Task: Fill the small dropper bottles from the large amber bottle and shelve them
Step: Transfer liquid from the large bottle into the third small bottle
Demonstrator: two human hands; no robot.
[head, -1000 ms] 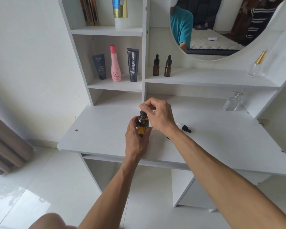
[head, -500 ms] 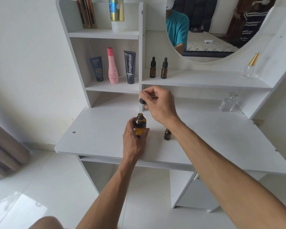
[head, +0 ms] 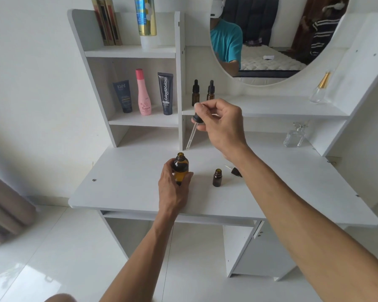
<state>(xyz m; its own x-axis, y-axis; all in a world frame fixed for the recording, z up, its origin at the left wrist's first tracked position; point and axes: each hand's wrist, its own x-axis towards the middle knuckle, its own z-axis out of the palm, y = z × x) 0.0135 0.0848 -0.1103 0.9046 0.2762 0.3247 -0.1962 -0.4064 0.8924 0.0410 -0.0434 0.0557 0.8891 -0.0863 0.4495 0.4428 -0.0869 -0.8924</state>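
Head view shows us the amber bottle [head: 180, 168] standing open on the desk [head: 127, 182], our left hand [head: 172, 188] curled round its lower half. Above and just right of its mouth our right hand [head: 222, 124] pinches the dropper [head: 193, 132] by its black bulb, glass tube slanting down. Near right stands a small open bottle [head: 217, 177], its cap [head: 236, 171] lying beside; two capped droppers [head: 195, 92] stand on the far shelf [head: 271, 109].

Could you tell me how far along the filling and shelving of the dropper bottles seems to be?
Done: two capped dropper bottles stand on the shelf. In hand: the left hand grips the large amber bottle, open, while the right hand pinches its dropper above it. Left: one small bottle stands uncapped on the desk, its cap lying beside it.
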